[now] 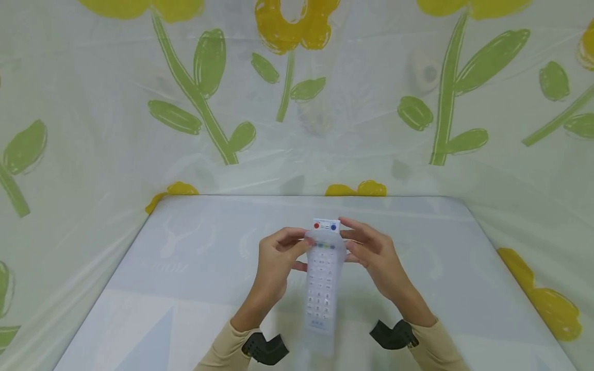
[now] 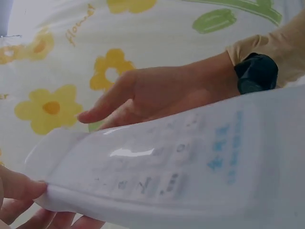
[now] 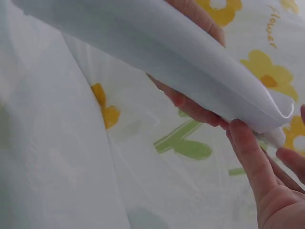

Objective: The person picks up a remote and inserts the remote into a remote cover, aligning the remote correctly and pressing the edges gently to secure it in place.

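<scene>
Remote (image 1: 326, 225) mostly inside cloudy sleeve (image 1: 320, 336), lower middle of frame, held over bench (image 1: 209, 247). Done, looks like: most of length covered. Remaining: top end pokes out. Left hand (image 1: 278, 257) pinches sleeve near mouth; right hand (image 1: 378, 255) kinda loose, fingers touching edge.

The slim white plastic remote control (image 1: 326, 221) bears a round red button (image 1: 316, 225), a round blue button (image 1: 333, 226), pale dark-marked keys (image 1: 318, 304) and blue lettering (image 1: 317, 324). Its plastic cover (image 1: 319, 342) is translucent milky white. Toward its far edge the counter (image 1: 209, 263) is pale bluish-grey. Beyond, white cloth (image 1: 357, 139) carries yellow flowers (image 1: 278, 31) and green leaves (image 1: 210, 62). The cloth cuffs (image 1: 227, 348) are plain beige, the wrist devices (image 1: 264, 350) black.
</scene>
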A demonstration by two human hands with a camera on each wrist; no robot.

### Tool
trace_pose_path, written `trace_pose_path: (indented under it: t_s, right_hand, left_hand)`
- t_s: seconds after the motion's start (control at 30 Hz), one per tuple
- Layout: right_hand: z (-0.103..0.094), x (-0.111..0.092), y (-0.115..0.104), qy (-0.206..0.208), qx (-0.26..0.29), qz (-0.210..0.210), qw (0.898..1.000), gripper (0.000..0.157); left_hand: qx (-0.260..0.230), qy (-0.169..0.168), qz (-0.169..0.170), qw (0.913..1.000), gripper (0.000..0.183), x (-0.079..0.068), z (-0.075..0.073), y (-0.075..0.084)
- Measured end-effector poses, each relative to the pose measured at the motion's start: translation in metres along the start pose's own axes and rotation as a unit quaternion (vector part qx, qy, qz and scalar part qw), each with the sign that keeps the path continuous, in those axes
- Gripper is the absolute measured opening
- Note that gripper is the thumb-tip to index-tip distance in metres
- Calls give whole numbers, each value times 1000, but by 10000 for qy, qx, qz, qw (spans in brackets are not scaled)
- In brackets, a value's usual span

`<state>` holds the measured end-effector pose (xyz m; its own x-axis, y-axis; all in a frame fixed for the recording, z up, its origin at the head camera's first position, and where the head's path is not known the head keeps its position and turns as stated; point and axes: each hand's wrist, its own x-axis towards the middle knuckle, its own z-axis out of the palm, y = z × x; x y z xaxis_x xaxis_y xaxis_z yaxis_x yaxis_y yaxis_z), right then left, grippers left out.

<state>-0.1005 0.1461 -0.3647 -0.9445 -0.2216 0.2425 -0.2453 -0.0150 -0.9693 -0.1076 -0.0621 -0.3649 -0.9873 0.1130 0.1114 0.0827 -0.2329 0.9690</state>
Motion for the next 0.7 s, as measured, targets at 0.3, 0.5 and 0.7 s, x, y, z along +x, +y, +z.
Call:
trace_pose_path:
  t_s: [0.3,0.5,0.7]
  right_hand:
    - [9,-8,8,295,-378,-1094,9928,24]
    - [18,-7,9,601,-819,-1652,9810,18]
    - [22,-6,7,916,-1383,-2018,9653,24]
  left_hand:
    - [229,-284,260,9990,34,-2,-4,2]
    - [385,-544,498,9965,39,-1,-8,2]
    - [289,-670,531,9959,39,0,-11,3]
